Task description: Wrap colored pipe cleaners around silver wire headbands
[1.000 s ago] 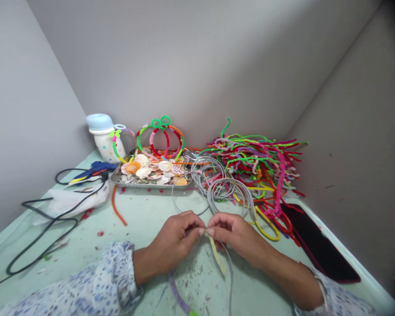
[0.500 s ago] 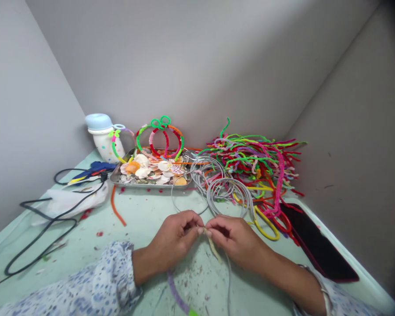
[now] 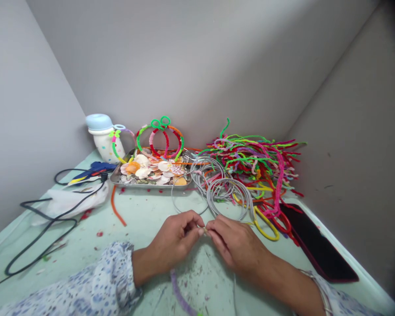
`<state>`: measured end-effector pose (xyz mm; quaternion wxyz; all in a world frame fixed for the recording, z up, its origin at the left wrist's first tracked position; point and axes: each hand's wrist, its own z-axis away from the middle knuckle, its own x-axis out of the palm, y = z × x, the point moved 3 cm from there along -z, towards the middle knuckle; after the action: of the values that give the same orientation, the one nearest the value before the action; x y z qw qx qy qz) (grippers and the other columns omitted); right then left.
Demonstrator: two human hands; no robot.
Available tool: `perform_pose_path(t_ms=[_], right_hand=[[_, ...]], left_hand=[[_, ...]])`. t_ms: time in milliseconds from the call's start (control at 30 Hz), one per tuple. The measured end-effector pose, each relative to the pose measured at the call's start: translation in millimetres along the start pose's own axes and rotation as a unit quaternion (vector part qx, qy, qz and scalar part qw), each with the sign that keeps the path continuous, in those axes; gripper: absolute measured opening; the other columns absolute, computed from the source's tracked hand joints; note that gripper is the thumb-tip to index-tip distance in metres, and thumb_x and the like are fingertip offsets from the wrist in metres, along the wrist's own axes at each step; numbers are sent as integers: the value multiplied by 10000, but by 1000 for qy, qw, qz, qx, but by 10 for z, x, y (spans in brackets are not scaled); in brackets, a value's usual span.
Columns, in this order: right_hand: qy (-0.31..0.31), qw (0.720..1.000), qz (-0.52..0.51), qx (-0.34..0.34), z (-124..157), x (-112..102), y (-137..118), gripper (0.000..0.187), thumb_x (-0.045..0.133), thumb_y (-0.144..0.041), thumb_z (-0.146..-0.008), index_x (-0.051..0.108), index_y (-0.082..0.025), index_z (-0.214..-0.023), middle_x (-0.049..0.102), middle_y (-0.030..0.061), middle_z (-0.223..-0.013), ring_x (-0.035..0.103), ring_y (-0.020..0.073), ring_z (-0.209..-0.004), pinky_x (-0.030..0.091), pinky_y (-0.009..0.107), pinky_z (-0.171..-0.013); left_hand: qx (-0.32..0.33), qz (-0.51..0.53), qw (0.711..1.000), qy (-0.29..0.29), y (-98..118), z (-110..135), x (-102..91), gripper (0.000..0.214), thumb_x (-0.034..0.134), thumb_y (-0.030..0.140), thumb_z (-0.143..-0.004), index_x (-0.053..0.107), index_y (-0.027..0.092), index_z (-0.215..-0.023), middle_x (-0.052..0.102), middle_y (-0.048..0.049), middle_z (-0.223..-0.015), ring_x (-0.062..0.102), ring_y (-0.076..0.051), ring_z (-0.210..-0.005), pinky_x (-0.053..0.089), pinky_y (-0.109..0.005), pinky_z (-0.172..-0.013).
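My left hand (image 3: pixel 174 239) and my right hand (image 3: pixel 232 239) meet fingertip to fingertip over the pale green table (image 3: pixel 145 215). Both pinch a thin grey wire ring with a pale yellow pipe cleaner (image 3: pixel 204 229) wound on it; only a tip shows between the fingers. A purple pipe cleaner (image 3: pixel 181 296) runs below my left hand toward the near edge. Just beyond my fingers lie coils of grey wire rings (image 3: pixel 225 188).
A metal tray of seashells (image 3: pixel 151 173) stands behind, with pipe-cleaner hoops (image 3: pixel 159 136) and a white jug (image 3: pixel 102 136). A heap of coloured pipe cleaners (image 3: pixel 256 162) fills the back right. A dark phone (image 3: pixel 316 245) lies at right. A glue gun (image 3: pixel 92 169), black cable (image 3: pixel 42 228) and orange pipe cleaner (image 3: pixel 116 208) lie left.
My right hand has turned over and closed on the wire, so the yellow pipe cleaner that hung below the fingers is now hidden. Both hands have edged slightly away from me.
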<state>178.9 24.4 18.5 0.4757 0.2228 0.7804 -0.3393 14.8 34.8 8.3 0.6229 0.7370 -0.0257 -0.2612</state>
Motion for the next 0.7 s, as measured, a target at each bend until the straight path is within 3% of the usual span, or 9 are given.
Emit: perform_pose_path(t_ms=[167,500,700], right_hand=[[-1,1000,-8,-14,1,-39,-3,129,450,-189,-918,577,-182,-943,567,29,-797,537,159,-696,370,266,-609],[37,993,88,-73,25,-36,-43,211,408,-102,-893,575,-156,-777,520,39,-701,482,166,-613,304,291,-539],[17,995,-89,35,-34,-117,46,155,500,-253,-909,626,-174,-955,585,19,-754,536,142,-644,382,257,-590]], left_hand=[[2,-7,1000,3,1,-6,-1,113,530,251,-876,593,157,-888,520,30,-658,457,-113,-622,352,-228,-576],[15,-15,1000,-5,33,19,2,130,515,266,-887,564,169,-960,498,40,-660,449,-116,-613,344,-233,-570],[8,-14,1000,2,8,-12,-19,149,508,293,-893,565,172,-960,500,37,-665,447,-120,-619,339,-234,-572]])
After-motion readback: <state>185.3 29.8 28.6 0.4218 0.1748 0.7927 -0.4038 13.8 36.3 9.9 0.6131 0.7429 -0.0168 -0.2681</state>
